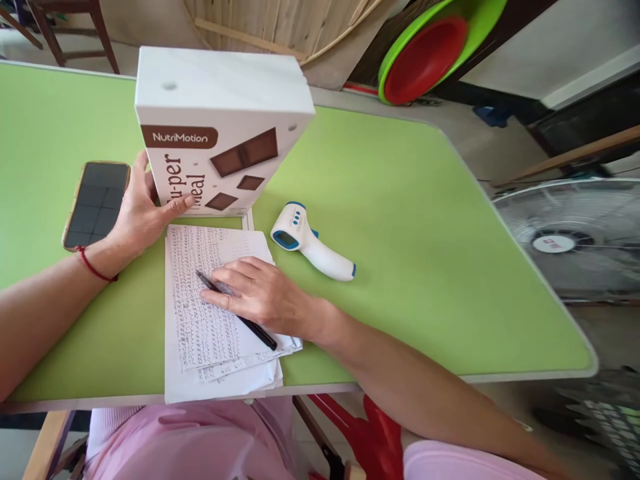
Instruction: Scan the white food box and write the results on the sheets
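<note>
A white NutriMotion box with brown pictures stands upright on the table. My left hand grips its lower left edge, thumb across the front and the other fingers partly hidden behind the side. Below the box lies a stack of paper sheets covered in handwriting. Over these sheets rests my right hand, closed around a black pen whose tip points up and left. To the right of the sheets a white and blue infrared thermometer lies on its side, touched by neither hand.
A phone with a dark screen lies left of my left hand. The green table ends at a pale rim near my body. Beyond its right edge stands a fan. Green and red basins lean at the back.
</note>
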`<state>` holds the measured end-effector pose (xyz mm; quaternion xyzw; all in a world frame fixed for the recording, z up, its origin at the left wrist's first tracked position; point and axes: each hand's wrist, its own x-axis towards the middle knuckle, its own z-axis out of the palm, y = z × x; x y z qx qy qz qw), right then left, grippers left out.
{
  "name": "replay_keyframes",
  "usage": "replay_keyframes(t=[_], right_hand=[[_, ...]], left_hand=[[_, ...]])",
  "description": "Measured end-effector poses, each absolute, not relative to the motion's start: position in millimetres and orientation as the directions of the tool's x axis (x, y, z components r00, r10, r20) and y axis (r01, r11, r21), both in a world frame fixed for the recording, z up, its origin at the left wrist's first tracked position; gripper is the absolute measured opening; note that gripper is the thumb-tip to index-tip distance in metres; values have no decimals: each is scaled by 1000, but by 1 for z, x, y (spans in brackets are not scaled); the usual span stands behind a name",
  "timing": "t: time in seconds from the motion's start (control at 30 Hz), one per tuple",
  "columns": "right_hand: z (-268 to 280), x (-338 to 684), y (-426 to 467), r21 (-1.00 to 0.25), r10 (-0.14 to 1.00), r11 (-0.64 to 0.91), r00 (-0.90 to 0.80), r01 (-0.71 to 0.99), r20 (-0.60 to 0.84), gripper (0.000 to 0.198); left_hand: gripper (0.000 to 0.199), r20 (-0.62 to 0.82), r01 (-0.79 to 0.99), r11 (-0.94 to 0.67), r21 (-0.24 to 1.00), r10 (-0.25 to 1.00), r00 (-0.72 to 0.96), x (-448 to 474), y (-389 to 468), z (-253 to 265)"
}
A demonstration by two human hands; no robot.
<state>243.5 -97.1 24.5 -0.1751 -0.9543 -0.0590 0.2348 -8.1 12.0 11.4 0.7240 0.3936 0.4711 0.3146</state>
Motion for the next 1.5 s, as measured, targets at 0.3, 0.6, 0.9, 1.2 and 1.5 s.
replay_keyframes(t=[0.3,0.6,0.9,1.2,1.5], right_hand=[[27,339,-62,-220,845,417,-287,882,451,38],[29,350,-60,-506,897,425,-272,751,349,32],[58,255,-109,-945,930,278,-294,174,219,11],[41,226,-110,-986,986,92,-151,141,70,19],[36,230,-111,-968,978,132,-189,213,92,26]], left_hand=[[78,393,178,-429,885,896,207,-9,7,11],[66,502,138,-504,853,863,50,-4,-9,12],[68,324,308,-383,871,919,226,-3,-28,23],[66,314,313,-407,858,898,308,0,-27,31],[69,331,352,-434,829,889,316,-1,-27,31]])
